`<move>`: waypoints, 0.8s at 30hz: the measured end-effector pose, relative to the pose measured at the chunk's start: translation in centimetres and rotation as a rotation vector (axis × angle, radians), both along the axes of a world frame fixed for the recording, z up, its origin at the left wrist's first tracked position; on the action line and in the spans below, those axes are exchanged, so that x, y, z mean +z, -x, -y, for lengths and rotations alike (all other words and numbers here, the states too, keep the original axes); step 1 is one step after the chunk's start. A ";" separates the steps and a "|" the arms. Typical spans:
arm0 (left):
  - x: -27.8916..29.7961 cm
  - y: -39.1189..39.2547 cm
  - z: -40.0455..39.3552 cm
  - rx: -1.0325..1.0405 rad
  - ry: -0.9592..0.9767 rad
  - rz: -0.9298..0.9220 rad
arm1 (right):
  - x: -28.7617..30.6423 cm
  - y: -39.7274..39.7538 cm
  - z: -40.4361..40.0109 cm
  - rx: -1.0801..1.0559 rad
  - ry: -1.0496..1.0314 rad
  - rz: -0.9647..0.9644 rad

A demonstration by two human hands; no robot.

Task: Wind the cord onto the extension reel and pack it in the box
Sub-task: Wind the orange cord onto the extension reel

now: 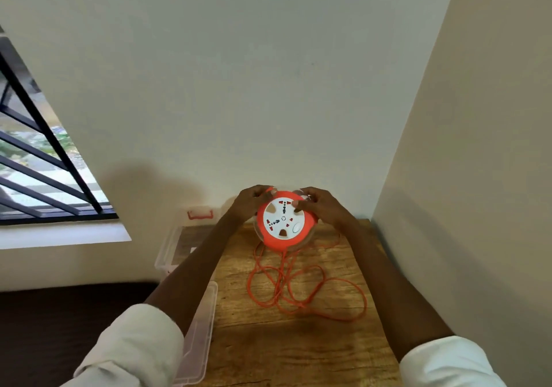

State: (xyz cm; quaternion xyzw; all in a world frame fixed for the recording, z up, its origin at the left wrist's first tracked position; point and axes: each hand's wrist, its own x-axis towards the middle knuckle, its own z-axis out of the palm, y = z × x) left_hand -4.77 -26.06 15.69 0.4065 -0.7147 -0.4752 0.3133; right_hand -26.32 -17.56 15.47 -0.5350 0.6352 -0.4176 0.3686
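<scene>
The round orange-and-white plastic extension reel [283,222] sits raised above the wooden counter [298,348] at frame centre. The left hand [252,200] grips its upper-left rim; the right hand [318,204] pinches its face. Rotate steadily and feed the one loose orange cord [301,291] tangle-free. One clear plastic box [170,255] and one clear lid [198,342] lie lower left.

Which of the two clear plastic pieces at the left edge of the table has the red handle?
The farther one, the clear box near the wall: a red handle shows at its far end. The nearer clear piece shows none.
</scene>
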 end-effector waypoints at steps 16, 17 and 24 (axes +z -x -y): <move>-4.6 5.6 -6.0 -0.018 -0.648 -0.678 | 0.4 2.3 -0.6 -0.289 0.157 0.613; -4.3 5.9 -5.6 0.015 -0.630 -0.745 | 0.4 2.3 -0.9 -0.278 0.157 0.610; -2.7 6.8 -4.2 0.108 -0.551 -0.809 | 0.1 2.1 -1.7 -0.319 0.118 0.480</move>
